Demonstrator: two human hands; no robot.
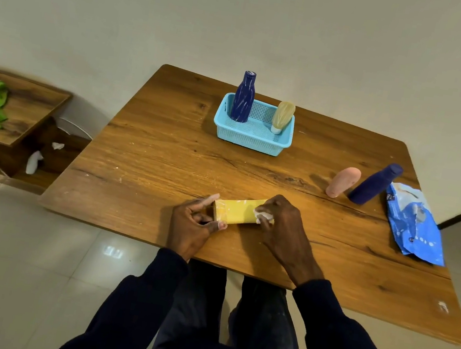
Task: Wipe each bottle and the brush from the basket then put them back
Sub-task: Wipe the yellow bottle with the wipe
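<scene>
Near the tabletop's (167, 146) front edge, a yellow plastic bottle (239, 212) lies on its side between the two hands. The left hand (193, 222) pinches its one end between thumb and fingertips, while the right hand (281, 224) presses a small white wipe (263, 215) against the other end, fingers curled over it. This looks like the wiping step on the yellow bottle, partway through the job. The light blue perforated plastic basket (251, 138) near the far edge holds a dark blue bottle with pale streaks (243, 98) standing upright and a pale yellow-bristled brush with a white base (282, 117). Towards the right edge a pink rounded bottle (343, 181) and a plain dark blue bottle (375, 183) stand outside the basket, beside a blue wipes packet (414, 224). Whether those two are already wiped cannot be told; they and the yellow bottle have yet to go back.
</scene>
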